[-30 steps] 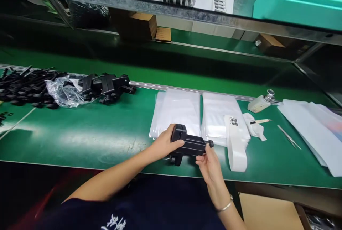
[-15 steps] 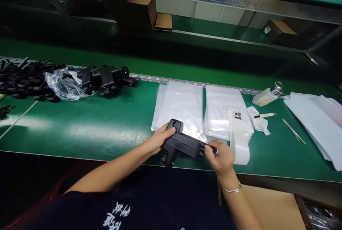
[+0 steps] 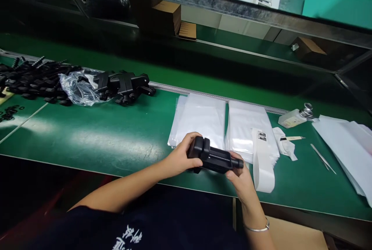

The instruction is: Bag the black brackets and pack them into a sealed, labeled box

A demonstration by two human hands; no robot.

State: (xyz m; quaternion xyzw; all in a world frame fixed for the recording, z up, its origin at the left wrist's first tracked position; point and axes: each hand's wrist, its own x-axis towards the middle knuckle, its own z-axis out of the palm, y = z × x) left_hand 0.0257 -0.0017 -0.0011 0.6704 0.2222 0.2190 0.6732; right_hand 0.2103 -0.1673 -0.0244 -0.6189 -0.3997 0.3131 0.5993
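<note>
Over the front edge of the counter (image 3: 116, 137), I held the black device (image 3: 216, 161) crosswise.
Left hand (image 3: 180, 159) pinched its blocky end, right hand (image 3: 243, 182) its knobbed end; a slack right pinch could have let it twist and drop past that edge.

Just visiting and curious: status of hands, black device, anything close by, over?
Left hand gripping black device by thick end. Right hand holding its knobbed end. White strip close beside right hand.
</note>
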